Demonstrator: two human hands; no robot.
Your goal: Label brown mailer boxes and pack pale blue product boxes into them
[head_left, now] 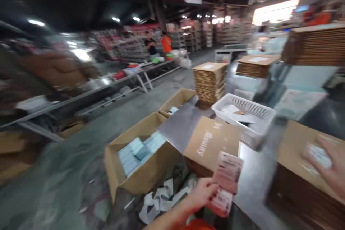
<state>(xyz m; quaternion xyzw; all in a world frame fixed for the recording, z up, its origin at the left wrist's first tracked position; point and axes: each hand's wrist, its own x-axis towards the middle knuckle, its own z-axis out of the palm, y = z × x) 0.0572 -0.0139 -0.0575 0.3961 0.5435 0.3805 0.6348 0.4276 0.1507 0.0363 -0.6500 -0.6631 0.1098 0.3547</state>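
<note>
My left hand (203, 192) is closed on a pinkish-red printed packet (229, 172) with white label areas, gripping its lower left edge. The packet is held up in front of a cardboard box (212, 140) with white lettering. At the right edge, my right hand (334, 167) is blurred, its fingers apart over the top of a stack of flat cardboard (291, 147). Under those fingers lies a white label or slip (319, 155); whether the fingers touch it I cannot tell.
A white plastic basket (261, 115) with papers stands on the metal table (252, 163). Left of it, an open carton (113, 172) holds light-blue packets. Stacks of flat cardboard (210, 84) stand behind. Paper scraps (159, 201) lie below. Two people stand farther back.
</note>
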